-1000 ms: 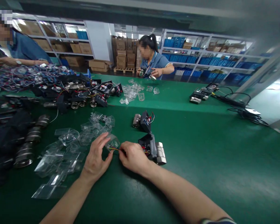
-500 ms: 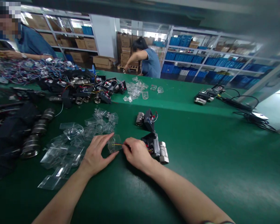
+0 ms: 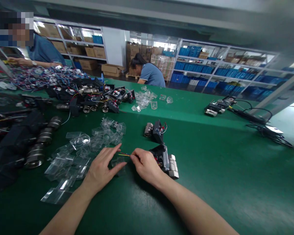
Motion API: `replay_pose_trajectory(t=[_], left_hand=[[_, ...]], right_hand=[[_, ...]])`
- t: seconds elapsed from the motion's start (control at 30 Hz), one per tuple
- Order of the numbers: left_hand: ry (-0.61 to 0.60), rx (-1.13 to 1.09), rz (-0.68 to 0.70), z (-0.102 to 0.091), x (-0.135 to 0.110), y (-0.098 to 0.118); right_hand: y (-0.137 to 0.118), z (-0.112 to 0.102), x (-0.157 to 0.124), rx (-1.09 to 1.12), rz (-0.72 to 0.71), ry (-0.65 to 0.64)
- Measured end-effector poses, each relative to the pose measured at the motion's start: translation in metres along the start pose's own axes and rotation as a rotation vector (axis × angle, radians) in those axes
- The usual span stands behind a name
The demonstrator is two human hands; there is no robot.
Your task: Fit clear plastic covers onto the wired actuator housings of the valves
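My right hand [image 3: 145, 163] pinches a few thin wires [image 3: 124, 154], red and yellow, whose ends point left out of the fingertips. Just behind that hand sits a black-housed unit [image 3: 164, 156] with a metal valve body [image 3: 173, 167] on its right side. My left hand [image 3: 101, 163] is spread, thumb and forefinger apart on either side of the wire ends. Under its thumb is a clear plastic cover [image 3: 119, 161], partly hidden; it seems to lie on the green table. A second black unit with a metal fitting [image 3: 157, 131] stands farther back.
Loose clear plastic parts [image 3: 73, 160] lie left of my hands, with more covers [image 3: 144, 98] behind. Black units with metal valves [image 3: 35, 153] crowd the left side. A tangle of wired parts [image 3: 46, 76] lies beyond. Cables [image 3: 259, 120] rest at the right. Two people work across the table.
The clear cover has left my left thumb and fingers and now sits lower, beneath the thumb. My right hand keeps its pinch on the wires. The view has shifted slightly.
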State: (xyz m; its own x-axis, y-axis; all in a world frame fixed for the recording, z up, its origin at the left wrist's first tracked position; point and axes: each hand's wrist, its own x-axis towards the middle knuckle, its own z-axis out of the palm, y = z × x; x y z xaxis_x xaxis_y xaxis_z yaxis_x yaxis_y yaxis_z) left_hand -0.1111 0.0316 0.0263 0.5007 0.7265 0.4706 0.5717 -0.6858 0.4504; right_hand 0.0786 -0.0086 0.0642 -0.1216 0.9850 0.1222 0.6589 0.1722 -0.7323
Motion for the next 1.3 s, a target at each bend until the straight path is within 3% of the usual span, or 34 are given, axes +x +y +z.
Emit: replay_pose_trajectory(t=[0.13,0.4,0.63,0.73,0.9,1.1,1.2,1.3], left_hand=[[0.035,-0.073,0.056,0.003,0.000,0.002],[0.012,-0.104,0.039,0.004,0.000,-0.001],[0.116,-0.017,0.167,0.003,0.003,0.004],[0.101,-0.021,0.224,0.002,0.003,0.007],[-0.034,-0.153,0.099,-0.003,0.004,0.013],[-0.047,-0.274,-0.110,0.003,0.005,0.023],[-0.038,-0.263,-0.144,0.006,0.004,0.022],[0.038,-0.198,-0.050,0.005,0.002,0.014]], right_hand=[[0.003,0.000,0.001,0.021,-0.021,-0.016],[0.002,0.001,0.004,-0.002,-0.068,-0.079],[-0.003,0.001,0.007,-0.049,-0.042,-0.068],[-0.004,-0.002,0.007,-0.061,-0.076,-0.107],[-0.004,-0.004,0.006,-0.037,-0.101,-0.116],[-0.005,0.004,0.003,0.061,-0.083,-0.044],[-0.004,0.008,0.004,0.109,-0.002,-0.029],[-0.002,0.010,0.007,0.196,0.093,-0.035]])
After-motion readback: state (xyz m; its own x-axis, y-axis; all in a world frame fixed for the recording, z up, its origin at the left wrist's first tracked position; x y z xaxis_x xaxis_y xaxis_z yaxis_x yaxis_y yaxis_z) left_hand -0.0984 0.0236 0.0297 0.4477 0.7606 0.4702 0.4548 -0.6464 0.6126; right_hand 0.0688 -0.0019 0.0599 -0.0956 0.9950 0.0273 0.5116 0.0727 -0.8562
